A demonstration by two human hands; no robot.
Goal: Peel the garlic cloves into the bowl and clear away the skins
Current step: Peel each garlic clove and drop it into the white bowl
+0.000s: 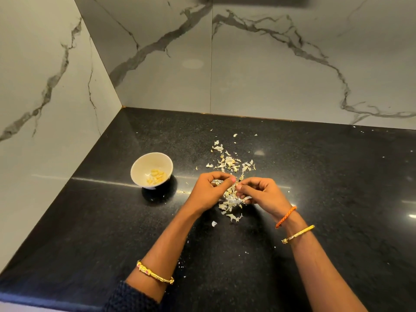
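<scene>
**Between two hands, garlic over a heap of skins**

Between the two hands, just above the black desk [315, 176], a small garlic piece [233, 189] with pale skin is held. The left hand [208, 192] has its fingers curled, and the thumb and the forefinger meet at the piece. The right hand [262, 192] comes from the other side with its fingers [242, 188] also curled, and they pinch the same piece, so both hands are closed on it. How much of the clove is already bare, I cannot tell, because the fingers cover most of it.

Under and behind the hands lies a loose heap of garlic skins [229, 163]. It spreads on the desk from near the wrists toward the back wall, and small flakes lie apart around it. One single flake [214, 223] rests between the forearms.

To the left of the hands, well apart from the heap, stands a white bowl [144, 163] with a dark foot. Inside it, on the bottom, are some peeled yellowish cloves [157, 175].

The left forearm wears a gold bangle [155, 274] and a dark knitted sleeve [128, 296] is pushed up. The right wrist carries an orange cord [286, 217] and a thin gold bangle [298, 234]. White marble walls [270, 75] with grey veins close the corner behind the desk.
</scene>
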